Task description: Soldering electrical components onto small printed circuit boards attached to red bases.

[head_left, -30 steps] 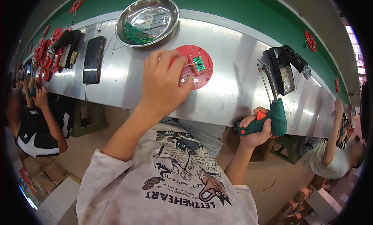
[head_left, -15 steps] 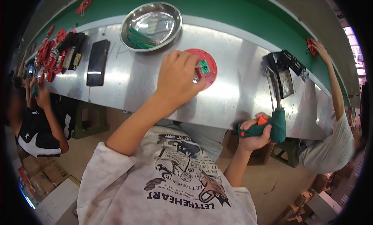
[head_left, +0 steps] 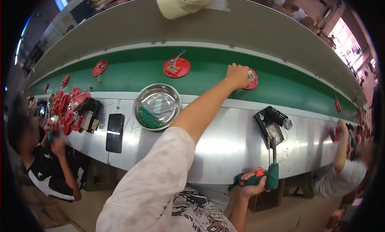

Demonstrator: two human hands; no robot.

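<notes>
Your left hand (head_left: 238, 75) closes over a red round disc (head_left: 252, 79) lying on the green conveyor belt (head_left: 132, 69), fingers curled on its near edge, while your right hand (head_left: 253, 184) grips the green electric screwdriver (head_left: 268, 179) firmly at the table's front edge, its bit pointing up. Your left arm stretches long and straight, forward across the steel worktable (head_left: 224, 139), the pale sleeve bunched at the shoulder; your right arm stays bent and low, close to your body. The disc in your left hand sits on the belt's far-right stretch, partly hidden by your knuckles. Another red disc with a small green board (head_left: 176, 67) lies further left on the belt, and a third (head_left: 100, 67) beyond it. Just below your forearm stands a shiny metal bowl (head_left: 157, 106) holding green wires. A black phone (head_left: 115, 133) lies flat to its left, beside a heap of red discs (head_left: 68, 107). A black open box (head_left: 272, 125) stands near the screwdriver. A beige cap (head_left: 182, 2) rests on the grey ledge above.
</notes>
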